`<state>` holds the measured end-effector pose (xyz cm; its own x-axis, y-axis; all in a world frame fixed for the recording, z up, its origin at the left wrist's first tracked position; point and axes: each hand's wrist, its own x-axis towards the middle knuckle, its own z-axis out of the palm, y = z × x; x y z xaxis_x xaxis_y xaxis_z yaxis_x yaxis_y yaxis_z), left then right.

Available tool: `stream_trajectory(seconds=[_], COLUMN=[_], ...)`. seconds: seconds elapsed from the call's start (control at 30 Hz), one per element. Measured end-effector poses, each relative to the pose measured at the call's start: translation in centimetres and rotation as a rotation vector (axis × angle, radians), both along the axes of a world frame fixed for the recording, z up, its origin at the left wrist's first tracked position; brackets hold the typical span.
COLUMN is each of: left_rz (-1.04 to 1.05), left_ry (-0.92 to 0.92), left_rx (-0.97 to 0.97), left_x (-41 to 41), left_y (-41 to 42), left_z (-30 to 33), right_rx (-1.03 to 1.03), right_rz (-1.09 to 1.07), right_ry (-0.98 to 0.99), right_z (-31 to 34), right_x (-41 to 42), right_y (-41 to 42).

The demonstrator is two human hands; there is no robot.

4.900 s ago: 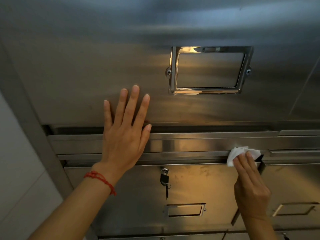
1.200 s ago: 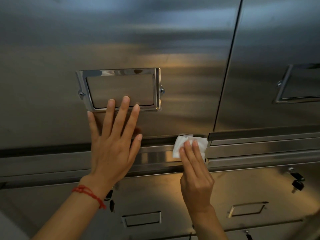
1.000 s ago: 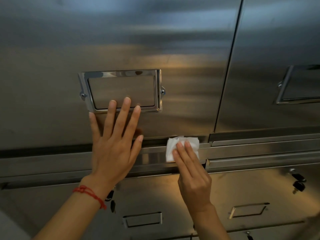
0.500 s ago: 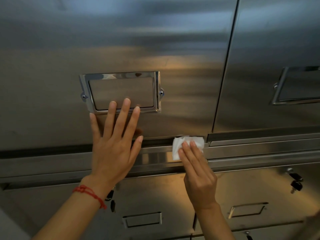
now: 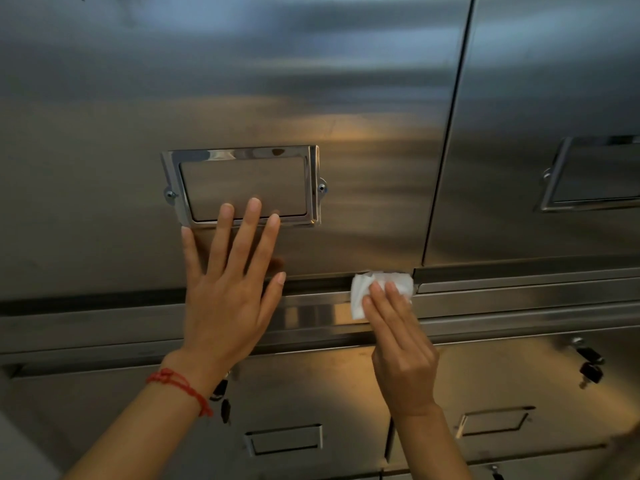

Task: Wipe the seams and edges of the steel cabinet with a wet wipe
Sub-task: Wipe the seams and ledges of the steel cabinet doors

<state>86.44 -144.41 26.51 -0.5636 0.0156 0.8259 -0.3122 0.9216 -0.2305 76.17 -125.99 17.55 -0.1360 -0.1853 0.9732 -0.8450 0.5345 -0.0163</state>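
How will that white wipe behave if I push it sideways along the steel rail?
The wet wipe looks crumpled and limp, so it will probably bunch or fold rather than slide flat. It seems very light, so only the right hand pressing with straight fingers likely keeps it on the rail. On smooth steel it should glide easily.

The right hand (image 5: 401, 344) has slid the wet wipe (image 5: 381, 289) rightward along the seam.

The steel cabinet (image 5: 346, 98) was brushed metal with a soft, smeared shine. Its label frame (image 5: 242, 154) was polished metal, bright like a mirror. The wet wipe (image 5: 360, 292) was white, thin and crumpled, like soft cloth or paper. The bracelet (image 5: 180, 386) was red twisted cord, matt. The keys (image 5: 590, 370) had dark heads, perhaps plastic.
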Motion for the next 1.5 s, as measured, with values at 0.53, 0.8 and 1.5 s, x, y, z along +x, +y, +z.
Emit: stream_trajectory(seconds=[0.53,0.8,1.5], left_rz=[-0.009,-0.005,-0.028], left_ry=[-0.020,-0.015,-0.012], left_rx=[0.003,0.010,-0.045], left_x=[0.3,0.2,0.4], left_y=[-0.1,0.0,-0.8], left_z=[0.1,0.0,0.2], right_rx=[-0.113,-0.136,-0.092], right_rz=[-0.055,-0.014,-0.027], right_ry=[-0.093,-0.115,-0.080], right_z=[-0.1,-0.1,-0.3], right_x=[0.6,1.5,2.0], right_y=[-0.6,-2.1,-3.2])
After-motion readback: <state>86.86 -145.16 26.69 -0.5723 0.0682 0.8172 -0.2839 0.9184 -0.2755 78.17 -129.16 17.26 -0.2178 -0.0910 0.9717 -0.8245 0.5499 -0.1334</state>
